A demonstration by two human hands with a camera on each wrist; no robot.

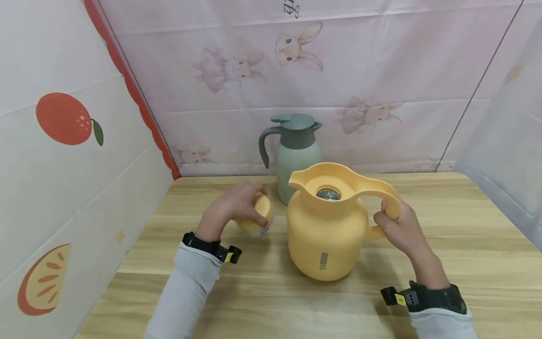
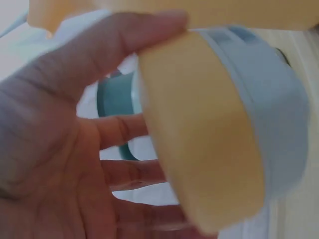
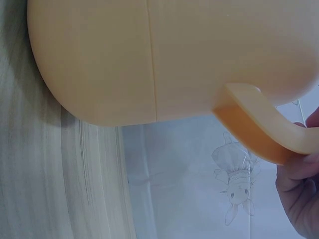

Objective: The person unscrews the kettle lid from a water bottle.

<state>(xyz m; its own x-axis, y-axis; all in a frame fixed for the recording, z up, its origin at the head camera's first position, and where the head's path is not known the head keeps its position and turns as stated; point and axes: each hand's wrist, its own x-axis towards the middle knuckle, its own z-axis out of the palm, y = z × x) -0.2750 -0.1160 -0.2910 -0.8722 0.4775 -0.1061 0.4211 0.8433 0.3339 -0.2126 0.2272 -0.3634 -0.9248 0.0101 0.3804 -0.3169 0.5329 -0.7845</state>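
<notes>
A yellow thermos jug (image 1: 328, 235) stands upright at the middle of the table, its round mouth uncovered and its spout pointing left. My right hand (image 1: 402, 228) grips the jug's handle; in the right wrist view the curled fingers show at the edge, round the lower part of the handle (image 3: 269, 124). Left of the jug, my left hand (image 1: 237, 207) holds a yellow lid (image 1: 262, 205) between thumb and fingers. Seen from the left wrist, the lid (image 2: 204, 129) is tilted on its side, with a pale grey lower part.
Behind the yellow jug stands a green thermos jug (image 1: 296, 160) with a dark green lid and handle, partly hidden. The wooden tabletop (image 1: 466, 226) runs back to a pink curtain (image 1: 381, 61) printed with rabbits. A white sheet with fruit pictures (image 1: 63, 117) hangs at the left.
</notes>
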